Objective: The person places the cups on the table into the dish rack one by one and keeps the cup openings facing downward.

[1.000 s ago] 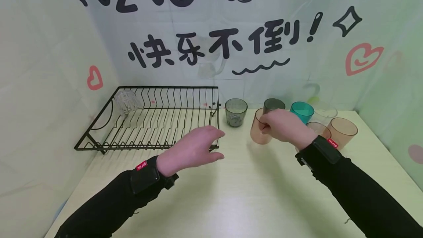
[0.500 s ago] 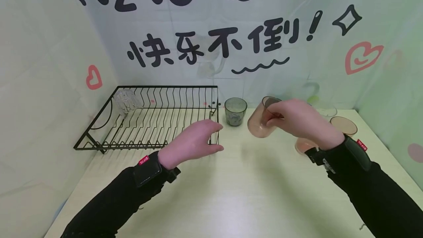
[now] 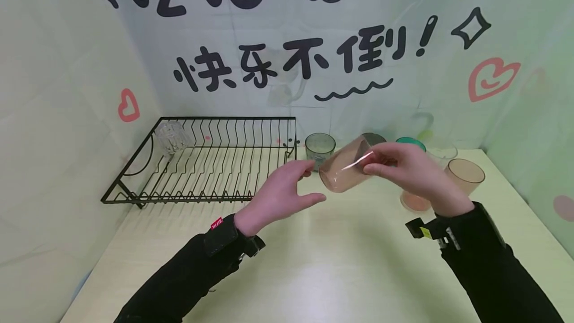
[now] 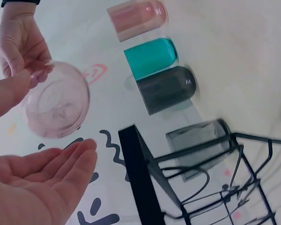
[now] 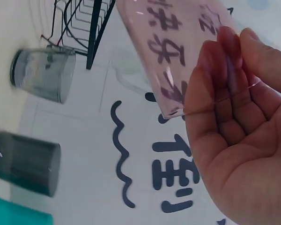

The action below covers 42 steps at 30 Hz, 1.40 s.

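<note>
The right hand (image 3: 412, 173) has its grip on the rim end of a pink cup (image 3: 343, 166), thumb and fingers pinching the wall; the right wrist view shows fingertips through the clear pink (which of them sit inside the rim I cannot tell). The cup is tipped over and held above the table (image 3: 341, 263), its long axis slanting from the right hand down and leftward, so the base faces the left hand (image 3: 282, 191). That left hand is released, thumb spread away from the fingers, its gap opening toward the cup's base. It is just beside the base, with no contact that I can make out, and is the hand nearer the base and the black rack (image 3: 179, 199).

Around them, a grey glass (image 3: 319, 144) stands upright behind the space between cup and left hand, close to the rack's right end. A dark cup (image 3: 374, 137) is behind the pink one, partly covered by it, with a teal cup (image 3: 410, 140) to its right. Past the right hand are a peach cup (image 3: 466, 171) and a half-hidden cup (image 3: 414, 202). The left hand lies between the pink cup and the rack, whose far left corner holds a clear glass (image 3: 172, 137).
</note>
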Each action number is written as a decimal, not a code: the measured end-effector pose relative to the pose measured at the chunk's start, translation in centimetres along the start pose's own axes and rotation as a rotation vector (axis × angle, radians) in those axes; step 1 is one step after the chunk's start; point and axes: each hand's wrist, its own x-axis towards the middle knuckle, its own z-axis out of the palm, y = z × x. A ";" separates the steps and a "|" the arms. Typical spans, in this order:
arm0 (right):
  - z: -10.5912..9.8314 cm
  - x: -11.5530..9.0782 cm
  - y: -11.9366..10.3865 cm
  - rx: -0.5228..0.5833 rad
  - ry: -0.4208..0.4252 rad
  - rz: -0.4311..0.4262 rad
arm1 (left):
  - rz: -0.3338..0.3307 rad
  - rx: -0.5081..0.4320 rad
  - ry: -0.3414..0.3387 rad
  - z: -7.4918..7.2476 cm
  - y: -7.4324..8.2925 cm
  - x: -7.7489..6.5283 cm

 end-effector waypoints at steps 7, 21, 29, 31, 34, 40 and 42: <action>1.8 -0.5 1.7 0.420 0.039 0.030 | -0.010 -0.197 0.092 0.9 0.2 0.3; 4.6 -1.1 3.4 0.823 0.040 -0.114 | 0.026 -0.293 0.210 1.2 0.8 0.6; 5.7 -1.0 3.3 0.835 -0.009 -0.125 | 0.039 -0.255 0.262 0.5 0.9 0.5; 5.9 -0.9 3.3 0.848 -0.011 -0.122 | 0.044 -0.235 0.267 0.4 0.9 0.5; 6.3 -0.8 3.4 0.869 -0.019 -0.110 | 0.051 -0.215 0.282 0.2 0.9 0.4; 6.8 -0.7 3.4 0.864 0.006 -0.089 | 0.068 -0.194 0.292 -0.4 0.9 0.4; 6.9 -0.6 3.4 0.842 0.019 -0.086 | 0.073 -0.192 0.295 -0.8 0.9 0.4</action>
